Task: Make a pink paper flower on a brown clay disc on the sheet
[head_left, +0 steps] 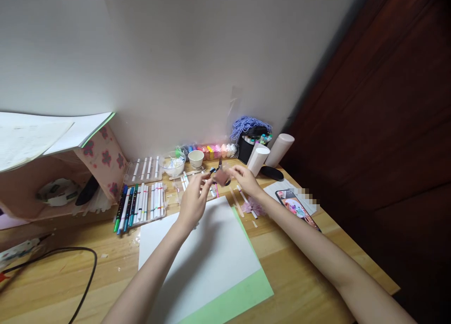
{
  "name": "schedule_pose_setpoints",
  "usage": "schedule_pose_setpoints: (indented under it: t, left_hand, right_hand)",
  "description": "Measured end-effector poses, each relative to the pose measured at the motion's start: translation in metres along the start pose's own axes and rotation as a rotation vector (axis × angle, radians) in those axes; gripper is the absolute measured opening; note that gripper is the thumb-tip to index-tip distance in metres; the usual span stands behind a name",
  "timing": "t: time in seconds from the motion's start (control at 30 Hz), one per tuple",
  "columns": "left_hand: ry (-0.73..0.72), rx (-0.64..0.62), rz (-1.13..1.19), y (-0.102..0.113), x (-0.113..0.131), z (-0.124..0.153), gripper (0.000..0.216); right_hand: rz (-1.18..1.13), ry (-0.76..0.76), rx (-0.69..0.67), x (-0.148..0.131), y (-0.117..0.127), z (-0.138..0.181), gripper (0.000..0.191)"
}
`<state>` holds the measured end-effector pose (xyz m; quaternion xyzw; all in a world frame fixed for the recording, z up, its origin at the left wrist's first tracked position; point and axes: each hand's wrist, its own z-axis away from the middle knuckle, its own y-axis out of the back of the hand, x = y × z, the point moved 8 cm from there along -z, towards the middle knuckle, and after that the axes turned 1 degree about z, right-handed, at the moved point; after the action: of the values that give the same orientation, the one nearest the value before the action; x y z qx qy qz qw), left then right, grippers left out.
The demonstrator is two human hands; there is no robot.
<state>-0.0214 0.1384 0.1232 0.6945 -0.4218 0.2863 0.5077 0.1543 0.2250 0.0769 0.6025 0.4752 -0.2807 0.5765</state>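
Note:
A small pinkish-brown piece (221,176) with see-through edges is held up between my two hands, above the far end of the white paper (207,244). My right hand (245,179) pinches its right side between thumb and fingers. On its left, the bent fingertips of my left hand (193,195) close at the edge of the piece, beside something small and black. A dark pointed tip (220,163) shows just behind the piece; its kind is unclear. Below my right hand lie a purple fluffy flower (252,206) and a flat wooden stick (237,202).
Marker pens (141,202) lie in clear cases at the left, near a pink box (102,159). Along the wall stand a bowl (174,166), a paper cup (196,159), a black pen holder (248,145) and white cylinders (258,160). A phone (298,209) lies right; a black cable (93,263) left.

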Motion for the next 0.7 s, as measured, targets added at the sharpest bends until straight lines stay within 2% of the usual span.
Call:
schedule_pose_setpoints:
  t: [0.07, 0.17, 0.27, 0.33, 0.43, 0.5, 0.57, 0.63, 0.67, 0.7]
  left_hand:
    - [0.039, 0.026, 0.006, 0.01, -0.005, 0.009, 0.033]
    - [0.083, 0.025, 0.016, 0.02, -0.013, 0.028, 0.031]
    - [0.128, 0.023, 0.071, 0.027, -0.025, 0.049, 0.028]
    - [0.2, 0.018, 0.179, 0.026, -0.038, 0.061, 0.025]
    - [0.391, -0.037, 0.468, 0.01, -0.06, 0.078, 0.023]
    - [0.483, -0.091, 0.589, -0.007, -0.066, 0.088, 0.028]
    - [0.536, -0.154, 0.667, -0.024, -0.064, 0.096, 0.037]
    - [0.613, -0.237, 0.842, -0.045, -0.057, 0.105, 0.044]
    - [0.648, -0.278, 0.953, -0.056, -0.052, 0.109, 0.046]
    - [0.653, -0.313, 1.046, -0.064, -0.047, 0.111, 0.048]
  right_hand:
    - [0.041, -0.117, 0.124, 0.024, 0.007, -0.019, 0.032]
    - [0.077, -0.248, 0.211, 0.045, 0.01, -0.038, 0.033]
    - [0.074, -0.287, 0.231, 0.044, 0.01, -0.038, 0.034]
    - [0.037, -0.259, 0.194, 0.036, 0.005, -0.027, 0.033]
    - [-0.071, -0.184, 0.054, 0.017, -0.012, 0.004, 0.022]
    - [-0.159, -0.132, -0.057, 0.002, -0.027, 0.03, 0.021]
    - [-0.219, -0.086, -0.127, -0.012, -0.038, 0.058, 0.029]
    - [-0.242, -0.041, -0.162, -0.023, -0.047, 0.084, 0.028]
    - [-0.238, 0.006, -0.164, -0.028, -0.05, 0.094, 0.025]
    - [-0.155, 0.119, -0.187, -0.036, -0.055, 0.105, 0.024]
